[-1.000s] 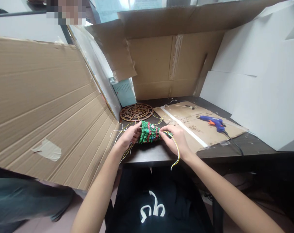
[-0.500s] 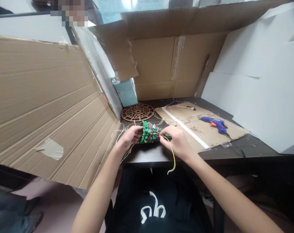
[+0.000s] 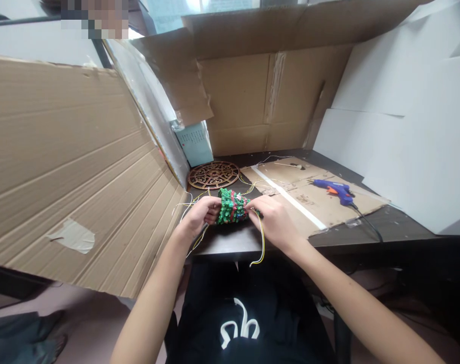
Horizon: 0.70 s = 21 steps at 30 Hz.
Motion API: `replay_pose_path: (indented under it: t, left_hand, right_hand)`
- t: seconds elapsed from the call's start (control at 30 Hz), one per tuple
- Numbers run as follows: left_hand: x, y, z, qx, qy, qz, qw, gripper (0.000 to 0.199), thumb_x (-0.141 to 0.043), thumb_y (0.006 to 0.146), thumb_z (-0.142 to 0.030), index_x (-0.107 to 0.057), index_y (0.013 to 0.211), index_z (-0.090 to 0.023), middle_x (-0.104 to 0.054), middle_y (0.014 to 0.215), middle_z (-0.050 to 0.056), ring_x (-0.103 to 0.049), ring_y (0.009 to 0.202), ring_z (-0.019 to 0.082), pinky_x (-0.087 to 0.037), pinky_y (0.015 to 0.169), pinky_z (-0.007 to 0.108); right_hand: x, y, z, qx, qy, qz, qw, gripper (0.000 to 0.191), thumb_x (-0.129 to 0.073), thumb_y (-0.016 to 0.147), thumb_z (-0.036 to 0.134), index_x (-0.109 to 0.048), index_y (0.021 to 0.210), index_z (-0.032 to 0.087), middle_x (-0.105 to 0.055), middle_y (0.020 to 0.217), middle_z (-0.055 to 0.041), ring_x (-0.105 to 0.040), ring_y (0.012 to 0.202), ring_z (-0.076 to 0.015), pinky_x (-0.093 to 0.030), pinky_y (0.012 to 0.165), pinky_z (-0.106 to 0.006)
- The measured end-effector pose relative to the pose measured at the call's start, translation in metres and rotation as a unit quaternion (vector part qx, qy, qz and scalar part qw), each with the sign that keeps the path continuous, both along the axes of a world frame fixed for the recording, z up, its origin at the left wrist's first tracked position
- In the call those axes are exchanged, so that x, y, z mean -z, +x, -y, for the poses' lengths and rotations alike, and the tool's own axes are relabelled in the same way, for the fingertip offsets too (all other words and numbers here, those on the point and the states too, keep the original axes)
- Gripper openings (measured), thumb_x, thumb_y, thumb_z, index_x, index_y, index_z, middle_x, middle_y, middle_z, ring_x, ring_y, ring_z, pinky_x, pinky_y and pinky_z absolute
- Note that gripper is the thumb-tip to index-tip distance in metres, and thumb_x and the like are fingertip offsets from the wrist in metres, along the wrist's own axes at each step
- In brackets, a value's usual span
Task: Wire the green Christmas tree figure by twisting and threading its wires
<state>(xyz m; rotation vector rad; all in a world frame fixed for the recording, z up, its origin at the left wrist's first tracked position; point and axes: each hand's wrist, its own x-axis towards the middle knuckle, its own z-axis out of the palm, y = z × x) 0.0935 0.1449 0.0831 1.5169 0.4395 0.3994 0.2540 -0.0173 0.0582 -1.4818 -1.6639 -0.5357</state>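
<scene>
A small green beaded cone with red bands (image 3: 232,206) lies on its side above the table's front edge, its wide end to the left. My left hand (image 3: 202,215) grips that wide end, fingers curled at its rim and partly hidden. At the narrow end, my right hand (image 3: 271,217) is closed in a pinch on a thin yellow and white wire (image 3: 262,242), which hangs in a curve past the table edge. More thin wires (image 3: 199,237) trail from the cone's left end.
A round brown openwork disc (image 3: 214,175) lies behind the cone. On a cardboard sheet (image 3: 290,194) at the right rest a blue glue gun (image 3: 334,190) and a small brush (image 3: 290,165). Cardboard walls (image 3: 237,101) and a light blue box (image 3: 195,144) stand behind.
My right hand has moved slightly left along the cone. The hanging wire's free end has swung left. The whole view has shifted a little.
</scene>
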Motion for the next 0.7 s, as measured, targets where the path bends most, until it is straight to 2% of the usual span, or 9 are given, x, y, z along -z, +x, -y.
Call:
replay_pose_path:
  t: [0.13, 0.33, 0.47, 0.57, 0.7]
  left_hand:
    - [0.0000, 0.0004, 0.0020, -0.003, 0.010, 0.000, 1.000, 0.051, -0.074, 0.065, -0.044, -0.028, 0.066, -0.022, -0.018, 0.060, -0.009, -0.009, 0.049, 0.006, -0.004, 0.048, 0.023]
    - [-0.0002, -0.0014, 0.0025, 0.021, 0.049, -0.010, 0.999, 0.045, -0.085, 0.065, -0.047, -0.055, 0.083, -0.017, -0.024, 0.058, -0.009, -0.012, 0.047, 0.007, -0.007, 0.046, 0.024]
    - [0.0005, -0.0004, 0.0034, 0.034, 0.080, -0.011, 0.996, 0.050, -0.088, 0.066, -0.051, -0.056, 0.079, -0.016, -0.035, 0.058, -0.006, -0.018, 0.048, 0.007, -0.009, 0.046, 0.024]
    - [0.0037, 0.0005, 0.0035, 0.039, 0.092, -0.008, 0.995, 0.050, -0.087, 0.067, -0.053, -0.054, 0.073, -0.016, -0.035, 0.057, -0.006, -0.019, 0.047, 0.007, -0.011, 0.045, 0.023]
    - [0.0060, 0.0003, 0.0022, 0.049, 0.105, -0.010, 0.993, 0.041, -0.082, 0.070, -0.044, -0.052, 0.070, -0.016, -0.034, 0.056, -0.006, -0.023, 0.046, 0.007, -0.015, 0.043, 0.021]
  right_hand:
    - [-0.0033, -0.0030, -0.0031, -0.003, -0.008, -0.004, 1.000, 0.012, -0.058, 0.092, 0.008, -0.068, 0.094, 0.015, -0.070, 0.092, -0.0082, -0.065, 0.086, -0.0221, -0.053, 0.077, -0.035]
    - [-0.0067, -0.0038, -0.0064, -0.012, -0.013, 0.002, 1.000, 0.015, -0.057, 0.096, 0.012, -0.071, 0.095, 0.016, -0.071, 0.090, -0.0076, -0.066, 0.083, -0.0210, -0.052, 0.075, -0.033]
    - [-0.0074, -0.0021, -0.0064, -0.013, -0.010, 0.005, 1.000, 0.014, -0.060, 0.095, 0.013, -0.074, 0.096, 0.017, -0.073, 0.092, -0.0075, -0.068, 0.083, -0.0204, -0.054, 0.074, -0.033]
    - [-0.0074, -0.0003, -0.0056, -0.018, -0.009, 0.010, 1.000, 0.016, -0.059, 0.097, 0.016, -0.075, 0.099, 0.018, -0.074, 0.093, -0.0078, -0.068, 0.087, -0.0220, -0.054, 0.076, -0.035]
    - [-0.0063, 0.0036, -0.0065, -0.021, -0.001, 0.004, 1.000, 0.016, -0.060, 0.096, 0.017, -0.076, 0.101, 0.015, -0.075, 0.096, -0.0092, -0.068, 0.088, -0.0236, -0.055, 0.079, -0.039]
